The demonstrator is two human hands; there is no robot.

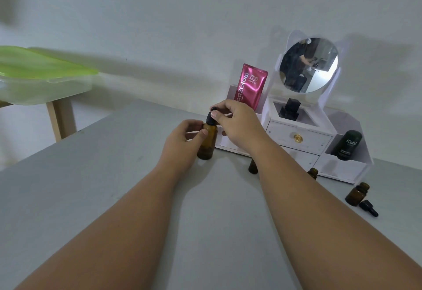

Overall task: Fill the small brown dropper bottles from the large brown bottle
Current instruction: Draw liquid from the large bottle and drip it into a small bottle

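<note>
I see my left grip (pixel 182 140) clasping the large brown glass bottle (pixel 207 144) standing on the grey worktop (pixel 102 187), right grip (pixel 237 124) pinching its black dropper cap (pixel 209 118), small uncapped brown glass bottle (pixel 356 195) near right

The large brown bottle (pixel 206 143) at frame centre is amber-brown glass, darker toward its base, and its dropper cap (pixel 209 119) is black. Three small dropper bottles at lower right share that amber-brown: one (pixel 253 167), a second (pixel 312 172), a third (pixel 355 196). The loose dropper (pixel 368 208) beside the third is black.

The table (pixel 91 187) is plain pale grey. At right, the vanity organizer (pixel 342 166) is white with a faint lilac cast, and its drawer knob (pixel 298 138) is gold. The sachet (pixel 251 85) is shiny magenta-pink with white lettering. The Kahf bottle (pixel 347 144) is very dark green with white lettering. The square bottle (pixel 290 109) is black.

At upper left, the lid (pixel 41 63) is lime green on a translucent whitish container (pixel 45 91), above a pale wood leg (pixel 60 120).
</note>
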